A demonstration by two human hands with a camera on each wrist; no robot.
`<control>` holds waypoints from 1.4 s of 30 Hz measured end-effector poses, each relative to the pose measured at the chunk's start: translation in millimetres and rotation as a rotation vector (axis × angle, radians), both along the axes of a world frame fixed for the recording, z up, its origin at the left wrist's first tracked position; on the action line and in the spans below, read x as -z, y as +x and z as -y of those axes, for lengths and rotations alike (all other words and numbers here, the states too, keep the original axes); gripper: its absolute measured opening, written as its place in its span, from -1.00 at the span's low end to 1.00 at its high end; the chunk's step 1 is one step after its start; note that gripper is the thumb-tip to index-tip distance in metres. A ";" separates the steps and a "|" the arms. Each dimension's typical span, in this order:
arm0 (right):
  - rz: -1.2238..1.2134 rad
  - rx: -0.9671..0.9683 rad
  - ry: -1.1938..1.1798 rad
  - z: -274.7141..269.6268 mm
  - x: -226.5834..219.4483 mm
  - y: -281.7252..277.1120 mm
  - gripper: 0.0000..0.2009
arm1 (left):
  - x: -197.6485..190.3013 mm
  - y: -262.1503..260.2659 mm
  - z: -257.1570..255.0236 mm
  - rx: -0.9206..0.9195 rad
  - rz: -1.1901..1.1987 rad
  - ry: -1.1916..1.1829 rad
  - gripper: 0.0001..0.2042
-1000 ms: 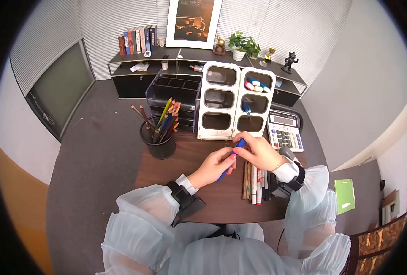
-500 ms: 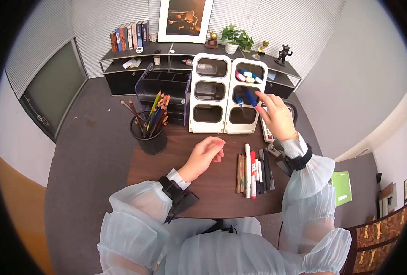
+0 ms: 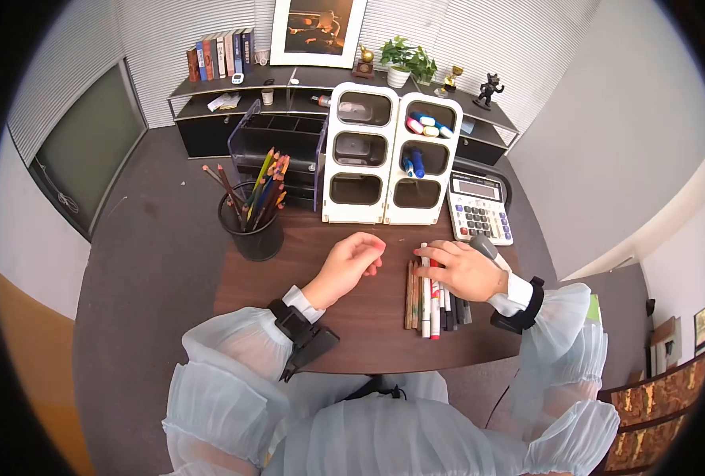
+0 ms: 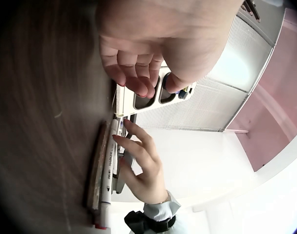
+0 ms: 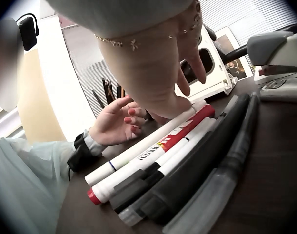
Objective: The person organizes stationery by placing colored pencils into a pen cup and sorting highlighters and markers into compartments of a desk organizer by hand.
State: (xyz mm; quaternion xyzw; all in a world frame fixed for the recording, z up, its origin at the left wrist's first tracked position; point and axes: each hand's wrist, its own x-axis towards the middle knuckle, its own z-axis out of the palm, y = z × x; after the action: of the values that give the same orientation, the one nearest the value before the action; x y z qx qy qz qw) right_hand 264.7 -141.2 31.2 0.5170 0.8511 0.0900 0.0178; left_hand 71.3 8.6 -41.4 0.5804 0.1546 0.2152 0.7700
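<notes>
My right hand (image 3: 467,271) reaches over a row of pens on the desk, fingers spread and slightly bent, fingertips close to the far end of a white marker (image 3: 425,313). Beside that marker lie a red and white marker (image 5: 182,131), brown pencils (image 3: 409,305) and several black pens (image 5: 187,180). Left of the row, my left hand (image 3: 351,263) hovers low with loosely curled fingers and nothing in it. Blue pens (image 3: 418,164) stand in the right middle compartment of the white organizer (image 3: 352,214); several colourful pens (image 3: 428,125) sit in the compartment above.
A black mesh cup (image 3: 261,242) of coloured pencils stands at the desk's left. Behind it is a dark tiered tray (image 3: 277,166). A calculator (image 3: 479,214) and a grey stapler (image 5: 280,53) are at the right, near the pen row.
My right hand has taken the blue pen from between both hands to the middle compartment, let it go there, and come back down over the pen row. My left hand stays empty.
</notes>
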 end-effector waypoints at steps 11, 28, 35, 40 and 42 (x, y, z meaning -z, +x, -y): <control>0.264 -0.253 0.025 -47.1 -2.8 -6.5 -0.85 | -3.3 -0.2 0.0 -0.031 0.007 -0.011 -0.83; 0.309 -0.489 -0.070 -53.1 14.0 -22.9 -0.91 | -0.1 1.5 -1.4 -0.082 0.069 -0.002 -0.84; 0.104 -0.227 -0.170 -50.3 15.1 -17.4 -0.87 | 0.4 1.7 -3.7 -0.238 0.160 -0.061 -0.87; -0.185 0.410 -0.459 -36.7 0.8 3.1 -0.86 | 1.1 2.1 -8.6 -0.383 0.207 -0.083 -0.86; -1.098 0.503 -0.740 -32.2 15.6 26.2 -0.88 | 1.6 2.2 -8.7 -0.388 0.217 -0.117 -0.87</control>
State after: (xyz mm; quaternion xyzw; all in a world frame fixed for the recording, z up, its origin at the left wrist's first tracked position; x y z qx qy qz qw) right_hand 290.9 -108.9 15.6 0.6285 0.5668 -0.4854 -0.2192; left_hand 73.5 17.3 -42.9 0.4676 0.1918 0.4113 0.7585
